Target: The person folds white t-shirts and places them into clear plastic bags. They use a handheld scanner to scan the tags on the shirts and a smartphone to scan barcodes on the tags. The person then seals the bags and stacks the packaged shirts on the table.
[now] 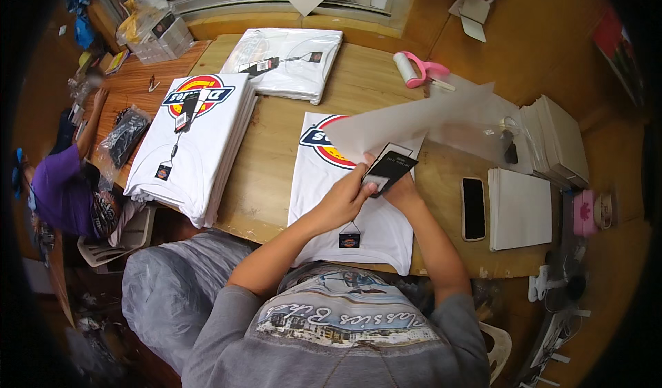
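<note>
My left hand (349, 200) pinches a black hang tag (394, 169), tilted above a folded white T-shirt (385, 233). The shirt lies in front of me with a colourful round print partly covered. A cord runs from the tag toward a small black label (349, 240) near the shirt's neck. Just behind the tag is my right hand (405, 191), its fingers mostly hidden by the tag. A translucent white sheet (414, 123) slants across the shirt's far part, close to both hands; I cannot tell whether the right hand grips it.
Folded white shirts (186, 123) are stacked at left, with a bagged pile (296, 50) behind. A pink-handled lint roller (414, 69), phone (473, 209), white card stack (522, 209) and clear bags (476, 136) lie right. A person in purple (65, 191) sits far left.
</note>
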A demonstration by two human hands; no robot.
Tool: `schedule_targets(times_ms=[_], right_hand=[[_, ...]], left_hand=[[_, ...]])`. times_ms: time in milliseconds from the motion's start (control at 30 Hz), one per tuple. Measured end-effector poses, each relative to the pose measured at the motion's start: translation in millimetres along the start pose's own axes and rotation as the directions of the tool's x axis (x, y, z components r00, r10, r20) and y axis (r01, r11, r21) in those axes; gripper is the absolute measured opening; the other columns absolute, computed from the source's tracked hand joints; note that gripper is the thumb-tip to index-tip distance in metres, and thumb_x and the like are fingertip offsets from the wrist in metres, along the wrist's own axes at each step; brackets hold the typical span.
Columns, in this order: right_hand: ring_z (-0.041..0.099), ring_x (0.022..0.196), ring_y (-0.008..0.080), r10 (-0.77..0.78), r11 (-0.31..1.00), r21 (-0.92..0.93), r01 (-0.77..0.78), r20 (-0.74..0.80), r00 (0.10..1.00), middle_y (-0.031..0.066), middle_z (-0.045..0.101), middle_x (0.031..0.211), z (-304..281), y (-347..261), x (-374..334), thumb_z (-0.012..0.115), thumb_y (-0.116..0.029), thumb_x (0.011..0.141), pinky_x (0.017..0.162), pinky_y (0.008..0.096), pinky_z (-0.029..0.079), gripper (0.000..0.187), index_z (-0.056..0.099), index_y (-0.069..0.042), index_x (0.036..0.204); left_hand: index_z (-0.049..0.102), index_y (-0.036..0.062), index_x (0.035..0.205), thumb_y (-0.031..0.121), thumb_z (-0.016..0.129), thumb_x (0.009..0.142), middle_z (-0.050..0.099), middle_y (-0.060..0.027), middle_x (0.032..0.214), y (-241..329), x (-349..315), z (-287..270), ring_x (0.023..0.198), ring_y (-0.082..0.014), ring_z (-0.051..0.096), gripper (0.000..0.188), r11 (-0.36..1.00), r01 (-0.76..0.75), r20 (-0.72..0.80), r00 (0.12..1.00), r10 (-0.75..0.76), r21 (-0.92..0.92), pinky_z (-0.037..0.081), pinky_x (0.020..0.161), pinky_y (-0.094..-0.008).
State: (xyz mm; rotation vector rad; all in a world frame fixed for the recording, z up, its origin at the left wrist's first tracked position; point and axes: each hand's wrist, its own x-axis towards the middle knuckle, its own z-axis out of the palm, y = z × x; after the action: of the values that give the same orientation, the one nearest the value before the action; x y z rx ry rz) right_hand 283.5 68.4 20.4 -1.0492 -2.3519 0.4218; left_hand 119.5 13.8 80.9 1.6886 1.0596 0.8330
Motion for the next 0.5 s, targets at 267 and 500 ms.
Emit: schedule_targets(times_ms=[267,500], right_hand=[[0.044,0.104,0.0257,-0.233,0.889,-0.393,0.237,0.059,0.971,0.0046,0.052,0.106,18,4,-13,0.045,-0.014,0.075,0.086,0.0428,0.035,0.013,0.053,-0.008,0.083],[0.044,0.106,0.0248,-0.104,0.940,-0.325,0.099,0.001,0.995,0.0031,0.050,0.112,15,10,-46,0.045,-0.010,0.074,0.087,0.0421,0.034,0.016,0.055,-0.009,0.086]], left_hand=[[0.046,-0.0004,0.103,0.023,0.050,0.079,0.049,-0.0165,0.104,-75,23,-20,0.107,-0.0291,0.040,0.033,0.852,0.054,-0.279,0.954,0.111,0.521,0.013,0.093,-0.0495],[0.050,0.0011,0.097,0.024,0.055,0.072,0.048,-0.0097,0.104,-100,11,12,0.114,-0.0247,0.033,0.035,0.851,0.041,-0.321,0.935,0.153,0.524,0.006,0.092,-0.0554]])
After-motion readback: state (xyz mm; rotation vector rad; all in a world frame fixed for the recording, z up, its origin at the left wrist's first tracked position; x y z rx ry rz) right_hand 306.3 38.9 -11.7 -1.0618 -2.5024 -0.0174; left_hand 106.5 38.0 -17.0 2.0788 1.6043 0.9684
